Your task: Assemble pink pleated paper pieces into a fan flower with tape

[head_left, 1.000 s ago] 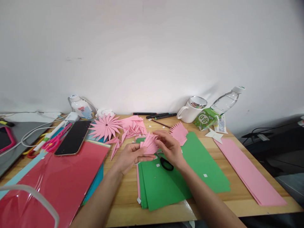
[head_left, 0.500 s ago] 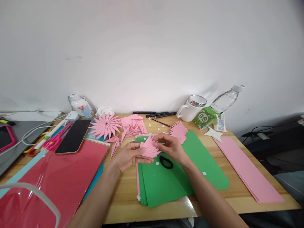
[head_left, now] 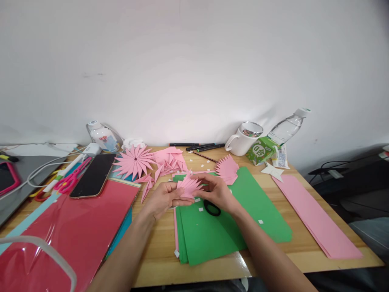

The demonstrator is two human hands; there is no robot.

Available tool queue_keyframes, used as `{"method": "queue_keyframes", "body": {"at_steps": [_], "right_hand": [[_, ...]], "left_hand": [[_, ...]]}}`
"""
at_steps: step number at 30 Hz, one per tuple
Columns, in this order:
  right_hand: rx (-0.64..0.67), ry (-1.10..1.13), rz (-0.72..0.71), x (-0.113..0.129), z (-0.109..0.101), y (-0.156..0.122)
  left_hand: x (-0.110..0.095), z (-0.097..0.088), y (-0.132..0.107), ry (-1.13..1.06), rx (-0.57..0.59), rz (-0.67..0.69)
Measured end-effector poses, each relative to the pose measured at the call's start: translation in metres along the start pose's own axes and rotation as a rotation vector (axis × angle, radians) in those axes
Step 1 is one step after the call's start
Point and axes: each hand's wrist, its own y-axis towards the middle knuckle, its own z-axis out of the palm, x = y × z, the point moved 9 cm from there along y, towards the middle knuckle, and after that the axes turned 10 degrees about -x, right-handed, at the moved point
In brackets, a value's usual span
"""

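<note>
Over the green paper [head_left: 217, 241] on the desk [head_left: 158, 251], the left hand [head_left: 164, 198] holds a folded pink fan [head_left: 189, 187] between its thumb and fingers. The right hand [head_left: 216, 192] curls its fingers at the fan's pointy side; I can't tell if they pinch it. A black loop [head_left: 207, 207] lies below, near the right hand.
</note>
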Motion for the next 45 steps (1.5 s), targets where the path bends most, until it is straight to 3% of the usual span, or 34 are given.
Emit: {"method": "queue_keyframes", "body": {"at_steps": [7, 12, 22, 25, 28, 30, 32, 35, 39, 45], "right_hand": [[-0.077, -0.138, -0.139, 0.006, 0.0, -0.001], [-0.048, -0.285, -0.297, 0.02, 0.003, -0.003], [-0.027, -0.384, -0.437, 0.033, 0.009, -0.006], [-0.067, -0.32, -0.408, 0.032, 0.004, -0.004], [-0.198, -0.292, -0.295, 0.02, -0.015, 0.001], [-0.248, -0.394, -0.226, 0.009, -0.022, 0.004], [-0.206, -0.528, -0.178, -0.003, -0.02, 0.006], [-0.105, -0.651, -0.094, -0.019, -0.012, 0.006], [-0.063, -0.688, -0.022, -0.028, -0.006, 0.005], [-0.014, -0.703, -0.169, -0.018, 0.006, -0.001]], "left_hand": [[0.003, -0.003, 0.004, 0.027, -0.028, 0.025], [0.0, 0.0, 0.004, 0.089, -0.046, 0.067], [-0.005, 0.003, 0.001, 0.102, -0.077, 0.131], [-0.015, -0.003, 0.001, 0.105, -0.114, 0.206], [-0.033, -0.023, 0.0, 0.077, -0.291, 0.35], [-0.041, -0.038, -0.001, 0.041, -0.417, 0.432], [-0.042, -0.044, -0.001, 0.012, -0.464, 0.467], [-0.038, -0.044, 0.0, 0.027, -0.484, 0.47], [-0.034, -0.038, 0.001, 0.056, -0.442, 0.456], [-0.03, -0.031, 0.004, 0.087, -0.369, 0.378]]}}
